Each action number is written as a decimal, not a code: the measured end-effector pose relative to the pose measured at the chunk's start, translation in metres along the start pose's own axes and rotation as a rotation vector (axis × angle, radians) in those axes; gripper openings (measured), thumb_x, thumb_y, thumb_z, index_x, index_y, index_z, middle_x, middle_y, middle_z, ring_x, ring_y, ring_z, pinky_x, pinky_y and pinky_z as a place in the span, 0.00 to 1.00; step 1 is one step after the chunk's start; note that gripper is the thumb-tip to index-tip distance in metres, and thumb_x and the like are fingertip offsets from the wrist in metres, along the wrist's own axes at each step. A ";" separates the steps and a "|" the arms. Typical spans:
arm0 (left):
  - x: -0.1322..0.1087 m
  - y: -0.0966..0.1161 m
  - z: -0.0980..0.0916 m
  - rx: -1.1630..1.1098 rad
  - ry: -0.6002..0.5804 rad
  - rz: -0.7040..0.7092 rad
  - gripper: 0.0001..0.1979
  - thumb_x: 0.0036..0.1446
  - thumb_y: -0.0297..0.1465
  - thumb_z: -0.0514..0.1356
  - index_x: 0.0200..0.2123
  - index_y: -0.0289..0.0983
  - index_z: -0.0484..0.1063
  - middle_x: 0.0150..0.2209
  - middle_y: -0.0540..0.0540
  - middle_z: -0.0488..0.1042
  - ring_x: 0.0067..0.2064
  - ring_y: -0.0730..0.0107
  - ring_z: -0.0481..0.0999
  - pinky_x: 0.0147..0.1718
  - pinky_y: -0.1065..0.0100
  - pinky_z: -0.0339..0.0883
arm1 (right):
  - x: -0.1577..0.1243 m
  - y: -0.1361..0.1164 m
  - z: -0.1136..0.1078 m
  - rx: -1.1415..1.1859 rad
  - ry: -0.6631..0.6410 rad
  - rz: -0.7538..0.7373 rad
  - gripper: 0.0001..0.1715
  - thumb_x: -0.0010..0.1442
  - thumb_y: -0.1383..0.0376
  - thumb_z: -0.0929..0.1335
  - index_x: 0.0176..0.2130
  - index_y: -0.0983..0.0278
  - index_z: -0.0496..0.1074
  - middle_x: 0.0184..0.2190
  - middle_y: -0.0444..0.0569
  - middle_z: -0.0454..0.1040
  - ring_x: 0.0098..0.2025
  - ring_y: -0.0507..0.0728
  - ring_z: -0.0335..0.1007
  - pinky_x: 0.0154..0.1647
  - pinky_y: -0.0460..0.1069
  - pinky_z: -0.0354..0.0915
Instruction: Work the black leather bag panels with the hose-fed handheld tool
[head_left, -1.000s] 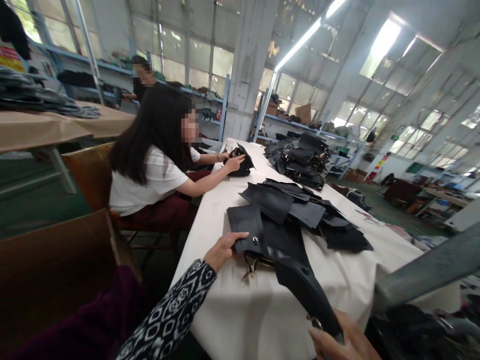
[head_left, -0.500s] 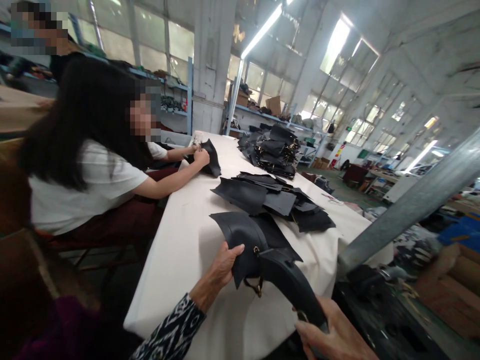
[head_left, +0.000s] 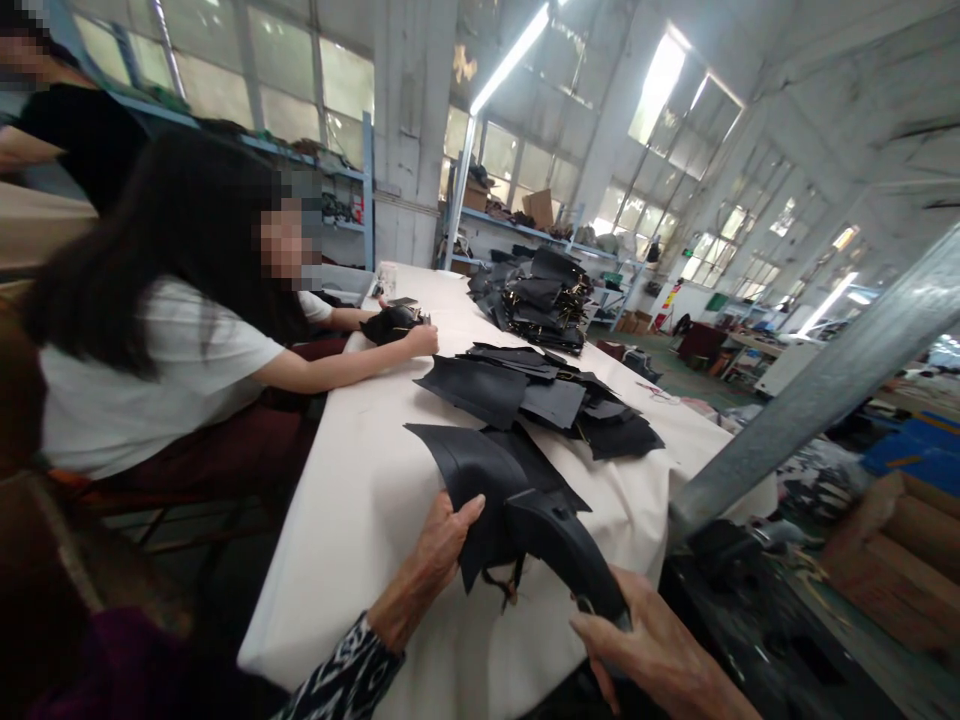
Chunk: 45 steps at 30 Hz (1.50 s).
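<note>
My left hand (head_left: 444, 535) pinches the near left edge of a black leather panel (head_left: 469, 455), thumb on top. A wide, smooth black curved piece (head_left: 562, 545) lies across the panel's right part and bends down toward me. My right hand (head_left: 637, 635) is closed around its lower end, with a small shiny metal part beside the thumb. I cannot tell whether the curved piece is a strap or a tool. Below the panel hangs a small dark strap with gold-coloured metal (head_left: 508, 585). Another black panel (head_left: 536, 460) lies just behind.
A spread pile of black leather panels (head_left: 555, 395) and a taller stack (head_left: 536, 300) stand farther back on the white-covered table (head_left: 352, 480). At left a seated co-worker (head_left: 172, 330) handles a black piece. A slanted metal post (head_left: 810, 390) and a cardboard box (head_left: 889, 560) are at right.
The curved piece has shifted left and up over the panel, covering the gold-coloured ring there. The co-worker's hands have turned their black piece and lowered it to the table.
</note>
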<state>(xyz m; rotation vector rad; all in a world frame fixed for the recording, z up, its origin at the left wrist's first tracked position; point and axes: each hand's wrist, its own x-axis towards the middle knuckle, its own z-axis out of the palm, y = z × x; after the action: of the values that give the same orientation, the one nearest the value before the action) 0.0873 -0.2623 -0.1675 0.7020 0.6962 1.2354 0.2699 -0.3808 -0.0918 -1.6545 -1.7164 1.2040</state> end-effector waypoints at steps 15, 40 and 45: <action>0.001 0.004 -0.004 -0.008 0.048 0.026 0.22 0.41 0.35 0.66 0.39 0.30 0.69 0.33 0.41 0.76 0.33 0.61 0.76 0.34 0.64 0.71 | -0.008 -0.006 -0.006 -0.024 0.026 0.030 0.10 0.58 0.62 0.63 0.33 0.67 0.62 0.15 0.39 0.65 0.17 0.48 0.63 0.21 0.43 0.59; -0.009 0.005 -0.015 -0.037 0.145 0.001 0.24 0.38 0.35 0.68 0.38 0.31 0.67 0.32 0.42 0.76 0.36 0.60 0.76 0.33 0.66 0.71 | 0.013 -0.010 -0.017 0.058 0.150 -0.011 0.15 0.58 0.57 0.63 0.29 0.66 0.60 0.14 0.41 0.65 0.16 0.49 0.62 0.17 0.43 0.60; -0.038 0.016 -0.033 0.241 -0.002 -0.274 0.21 0.44 0.43 0.65 0.36 0.32 0.70 0.32 0.40 0.76 0.32 0.61 0.76 0.25 0.68 0.70 | -0.015 0.016 -0.036 -0.103 0.152 0.045 0.18 0.57 0.54 0.62 0.27 0.65 0.62 0.14 0.43 0.66 0.18 0.53 0.65 0.22 0.46 0.62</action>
<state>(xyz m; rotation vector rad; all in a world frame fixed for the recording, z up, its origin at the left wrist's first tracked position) 0.0453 -0.2931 -0.1715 0.7764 0.9169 0.9083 0.3104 -0.3873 -0.0840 -1.8046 -1.6800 0.9961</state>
